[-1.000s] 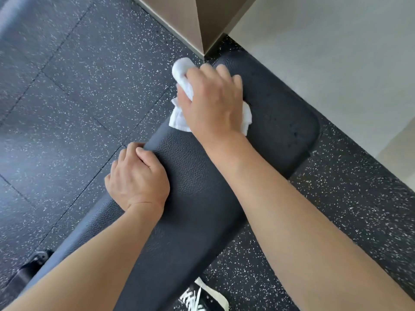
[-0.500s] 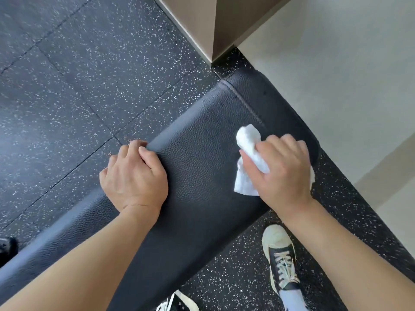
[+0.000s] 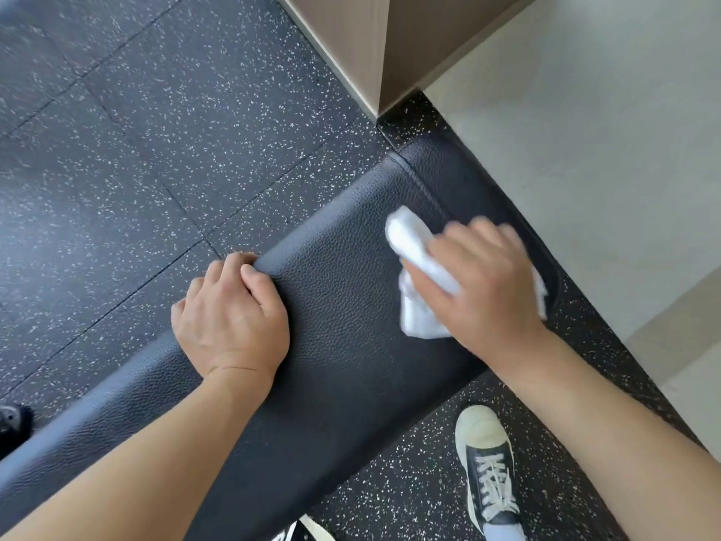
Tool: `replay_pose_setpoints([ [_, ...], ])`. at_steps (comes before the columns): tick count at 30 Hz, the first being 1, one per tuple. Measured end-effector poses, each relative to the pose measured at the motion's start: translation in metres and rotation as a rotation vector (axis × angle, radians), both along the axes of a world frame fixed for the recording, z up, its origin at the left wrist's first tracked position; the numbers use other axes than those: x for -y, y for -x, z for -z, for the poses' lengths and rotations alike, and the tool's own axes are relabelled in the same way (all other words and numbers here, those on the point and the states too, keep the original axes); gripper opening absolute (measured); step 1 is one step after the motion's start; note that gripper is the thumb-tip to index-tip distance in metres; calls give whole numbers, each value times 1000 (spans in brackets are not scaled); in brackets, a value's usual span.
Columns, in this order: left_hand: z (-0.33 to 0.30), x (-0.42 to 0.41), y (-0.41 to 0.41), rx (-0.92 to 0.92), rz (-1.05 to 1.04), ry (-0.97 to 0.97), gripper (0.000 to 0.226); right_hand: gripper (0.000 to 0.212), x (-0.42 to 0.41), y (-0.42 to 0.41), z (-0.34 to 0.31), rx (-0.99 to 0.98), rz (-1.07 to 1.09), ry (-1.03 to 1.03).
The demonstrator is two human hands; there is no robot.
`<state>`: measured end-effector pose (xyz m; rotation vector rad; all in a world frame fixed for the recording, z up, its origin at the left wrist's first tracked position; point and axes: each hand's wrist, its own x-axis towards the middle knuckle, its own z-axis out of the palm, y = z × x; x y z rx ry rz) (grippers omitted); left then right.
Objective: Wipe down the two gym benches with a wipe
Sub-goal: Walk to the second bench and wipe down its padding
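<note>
A black padded gym bench (image 3: 343, 306) runs diagonally from lower left to upper right across the head view. My right hand (image 3: 483, 290) grips a crumpled white wipe (image 3: 417, 267) and presses it on the pad near the bench's far end, close to its right edge. The hand is motion-blurred. My left hand (image 3: 230, 318) rests on the bench's left edge, fingers curled over the rim. Only one bench is in view.
Black speckled rubber floor (image 3: 156, 150) surrounds the bench. A brown wall corner (image 3: 374, 52) stands beyond the bench's end, with pale floor (image 3: 585, 150) to its right. My sneakered foot (image 3: 487, 470) stands right of the bench. Part of a second shoe (image 3: 304, 532) shows at the bottom edge.
My right hand swept the wipe from the bench's far left corner down to its right side, then shifted slightly up again. The left hand kept its grip on the edge.
</note>
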<state>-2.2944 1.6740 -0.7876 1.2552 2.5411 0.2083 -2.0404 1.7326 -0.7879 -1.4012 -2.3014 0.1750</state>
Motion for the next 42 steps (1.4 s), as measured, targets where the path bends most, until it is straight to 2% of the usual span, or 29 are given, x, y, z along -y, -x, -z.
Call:
replay_pose_setpoints([
  [2,1,0,0,-2,7,-2,48,28,30,-32,2,5,-18,-8],
  [5,2,0,1,-4,6,1,48,31,29,-33,6,-3,-30,-21],
  [12,0,0,-1,-5,-5,10,46,20,-85,84,-5,3,41,5],
  [15,-1,0,-3,-18,1,5,48,14,-105,112,-3,61,28,98],
  [18,0,-1,-2,-24,-2,3,48,16,-81,84,-4,-14,-19,66],
  [21,1,0,1,-28,2,-10,47,18,-24,12,-1,-29,-69,22],
  [25,1,-1,-1,-25,-1,-8,47,31,25,-81,1,2,-63,16],
  [29,0,0,-3,-34,-4,-11,47,31,-3,-61,2,-6,-49,-9],
  [34,-1,0,-3,-55,-11,-5,49,28,-114,12,-6,-102,-43,113],
  [36,-2,-1,-5,-51,-18,-15,49,29,-144,33,-5,-82,-61,154],
  [39,-3,-2,-7,-46,-33,-16,48,30,-141,21,-2,-110,-100,180],
  [42,-5,-3,-7,-46,-48,-26,46,29,-82,-36,-2,-152,-64,196],
])
